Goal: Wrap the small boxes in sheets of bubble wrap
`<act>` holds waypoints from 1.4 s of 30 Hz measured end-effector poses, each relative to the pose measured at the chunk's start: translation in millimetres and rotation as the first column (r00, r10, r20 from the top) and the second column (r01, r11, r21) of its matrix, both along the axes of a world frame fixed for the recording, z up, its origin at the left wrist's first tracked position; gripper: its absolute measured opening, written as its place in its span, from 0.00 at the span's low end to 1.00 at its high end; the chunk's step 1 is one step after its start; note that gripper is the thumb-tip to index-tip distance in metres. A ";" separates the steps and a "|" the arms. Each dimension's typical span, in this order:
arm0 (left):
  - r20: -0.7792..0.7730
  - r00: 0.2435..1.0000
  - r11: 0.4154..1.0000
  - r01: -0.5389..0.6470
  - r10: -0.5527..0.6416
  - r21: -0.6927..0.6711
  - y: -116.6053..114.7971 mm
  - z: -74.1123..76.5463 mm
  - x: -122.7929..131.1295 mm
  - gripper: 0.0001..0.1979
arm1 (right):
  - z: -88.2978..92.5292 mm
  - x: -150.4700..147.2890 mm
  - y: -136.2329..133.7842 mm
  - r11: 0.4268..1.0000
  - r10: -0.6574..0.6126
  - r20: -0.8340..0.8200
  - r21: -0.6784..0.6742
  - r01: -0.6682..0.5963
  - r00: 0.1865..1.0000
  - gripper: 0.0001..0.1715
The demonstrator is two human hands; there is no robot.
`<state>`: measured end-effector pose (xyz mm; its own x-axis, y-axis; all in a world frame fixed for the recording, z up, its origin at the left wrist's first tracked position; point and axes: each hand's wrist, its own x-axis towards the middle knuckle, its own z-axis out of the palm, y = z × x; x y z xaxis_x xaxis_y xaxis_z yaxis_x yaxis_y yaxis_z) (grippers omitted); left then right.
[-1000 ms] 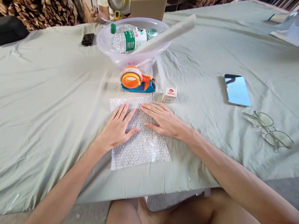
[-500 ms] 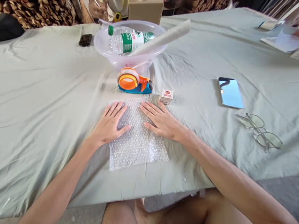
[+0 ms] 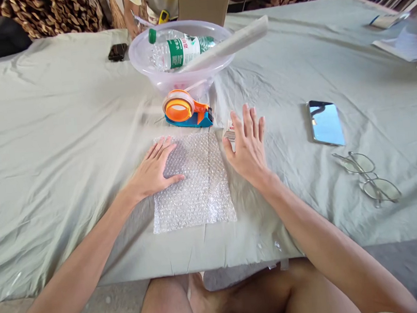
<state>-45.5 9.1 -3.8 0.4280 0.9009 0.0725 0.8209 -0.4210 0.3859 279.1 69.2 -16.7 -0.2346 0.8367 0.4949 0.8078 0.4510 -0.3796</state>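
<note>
Bubble wrap is laid flat on the cloth in front of the person, its far left part covered by the left hand, whose fingers are straight and spread. By the wrap's right edge, the right hand is held with fingers extended and slightly parted; a small box is partly hidden by it, and whether they touch cannot be told. The wrap's longer axis seems to be pointed away from the person, toward a tape dispenser. Both forearms are angled inward. Beyond the dispenser, a green-capped bottle is held in a pale purple tub, and a white roll is propped across its right rim.
</note>
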 end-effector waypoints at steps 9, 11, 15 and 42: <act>-0.063 0.996 0.998 0.064 -0.066 -0.023 -3.8 8.5 2.8 0.37 | 1.5 3.9 1.0 0.995 0.045 -0.217 0.093 -0.026 0.975 0.32; -0.078 0.994 0.997 0.072 -0.073 -0.021 -2.9 8.9 3.2 0.38 | 6.8 -7.4 -10.3 0.978 0.195 -0.257 0.119 -0.169 0.946 0.33; -0.062 0.995 0.997 0.078 -0.078 -0.005 -1.5 8.1 4.0 0.38 | 2.7 -31.8 -29.6 0.868 0.466 -0.257 -0.055 -0.494 0.847 0.33; 0.294 0.949 0.991 -0.090 0.117 -0.104 0.5 0.3 -4.1 0.37 | 2.4 -31.7 -31.2 0.845 0.458 -0.253 -0.174 -0.505 0.852 0.41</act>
<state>-49.6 9.6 -3.5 0.3029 0.9477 0.1010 0.6998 -0.2931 0.6515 247.4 38.0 -14.3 -0.5562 0.7365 0.3851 0.4095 0.6460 -0.6441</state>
